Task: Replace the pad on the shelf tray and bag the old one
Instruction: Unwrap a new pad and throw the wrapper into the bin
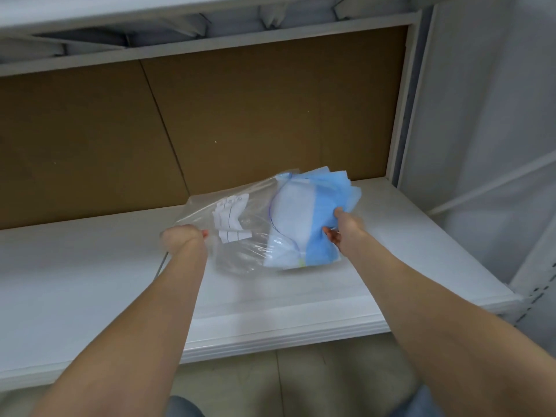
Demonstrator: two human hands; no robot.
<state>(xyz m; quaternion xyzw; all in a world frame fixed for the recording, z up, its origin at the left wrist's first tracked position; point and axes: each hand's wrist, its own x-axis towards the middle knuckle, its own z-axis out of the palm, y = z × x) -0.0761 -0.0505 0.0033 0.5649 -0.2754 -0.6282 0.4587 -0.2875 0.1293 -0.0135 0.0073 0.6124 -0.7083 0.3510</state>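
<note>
One hand pinching bag, other gripping pad

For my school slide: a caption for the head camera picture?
Left hand holds a clear bag; right hand grips a blue pad partly inside.

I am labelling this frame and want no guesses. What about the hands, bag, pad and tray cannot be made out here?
Head view only.
- Left hand fingers: hidden behind its own wrist, blurred.
- Bag label print: too small, blurred.
- Pad inner faces: hidden by its folds.
- Right hand palm: hidden by the wrist.
- Tray: whether it is already lined cannot be told, white on white.
</note>
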